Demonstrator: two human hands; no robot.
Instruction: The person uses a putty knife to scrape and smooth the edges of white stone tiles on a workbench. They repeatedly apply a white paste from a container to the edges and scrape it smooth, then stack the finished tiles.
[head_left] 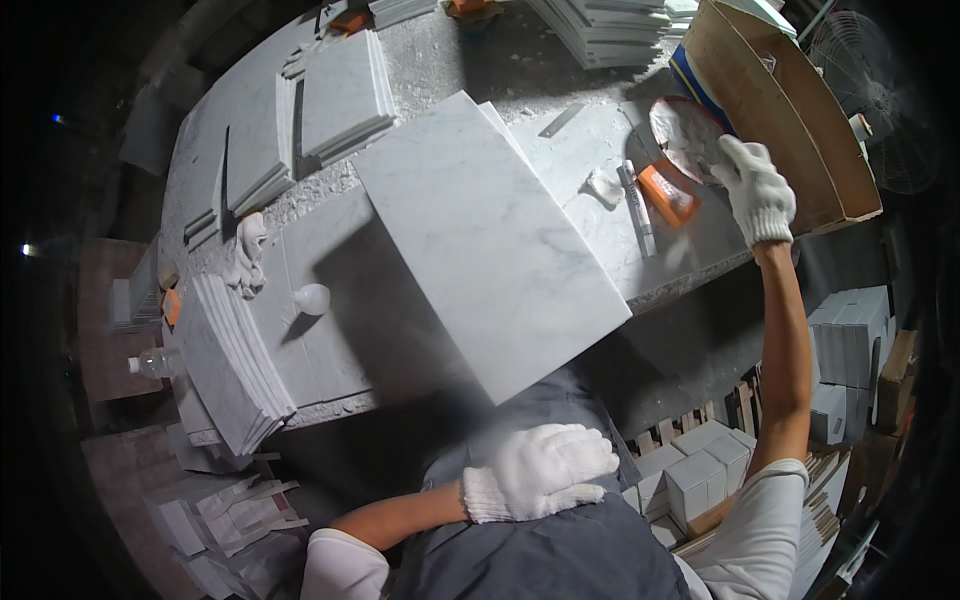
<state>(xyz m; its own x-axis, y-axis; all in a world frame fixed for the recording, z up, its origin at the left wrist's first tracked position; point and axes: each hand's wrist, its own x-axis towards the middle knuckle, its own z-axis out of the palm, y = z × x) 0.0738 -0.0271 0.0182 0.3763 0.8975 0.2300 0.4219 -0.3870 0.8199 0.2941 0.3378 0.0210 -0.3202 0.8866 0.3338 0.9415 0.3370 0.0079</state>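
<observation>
A large white marble tile (490, 240) with grey veins lies tilted across the work table, its near corner jutting over the front edge toward my apron. My left hand (540, 475), in a white knit glove, rests flat on the dark apron (545, 555), fingers stretched out and holding nothing. At the right, my gloved right hand (757, 195) reaches to the rim of a round bowl of white paste or powder (685, 138). Its fingers are bent but apart, with nothing visible in them. Beside the bowl lie an orange block (668, 195), a marker (638, 210) and a white lump (604, 187).
Stacked marble tiles stand at the left (235, 360) and back (345, 100) of the table. A light bulb (312, 299) and a crumpled glove (247, 255) lie left of the big tile. An open cardboard box (790, 120) borders the right end, near a fan (865, 95).
</observation>
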